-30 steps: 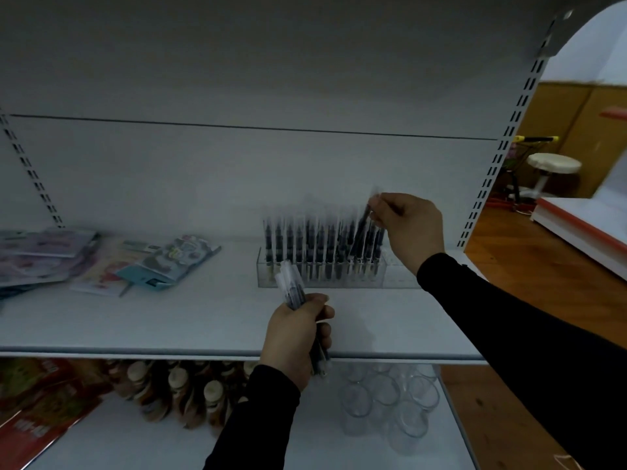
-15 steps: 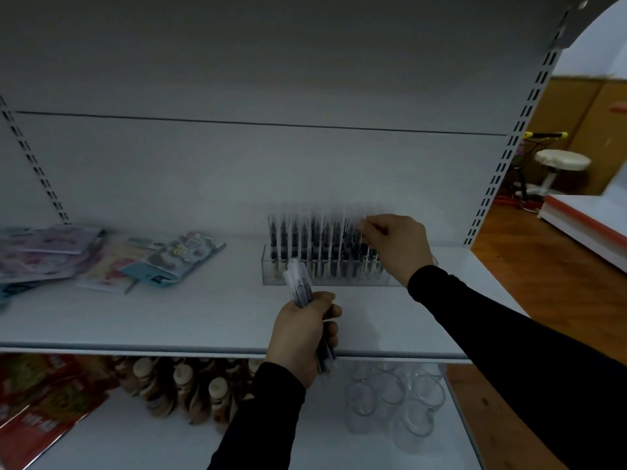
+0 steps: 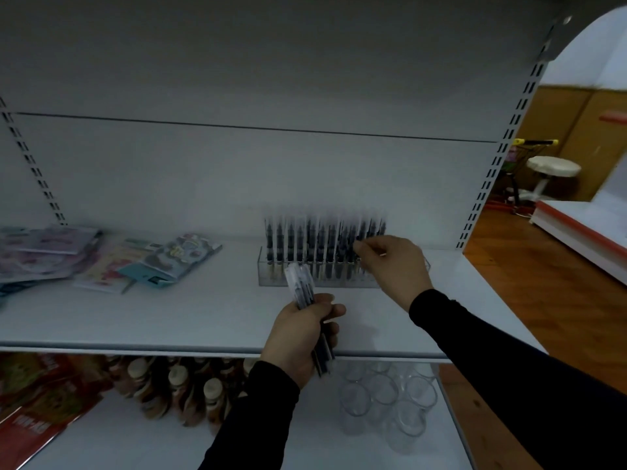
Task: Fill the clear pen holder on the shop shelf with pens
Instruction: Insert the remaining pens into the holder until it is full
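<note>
The clear plastic pen holder sits on the white shop shelf, full of upright dark pens. Colourful packets lie well apart to its left. The right hand pinches one pen in the holder. The left hand grips a bunch of pens. Clear glass cups and brown bottles stand below.

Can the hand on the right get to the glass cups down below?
Probably yes. The right hand is up at the pen holder, and the glass cups stand on the open lower shelf, with nothing covering them in front.
</note>
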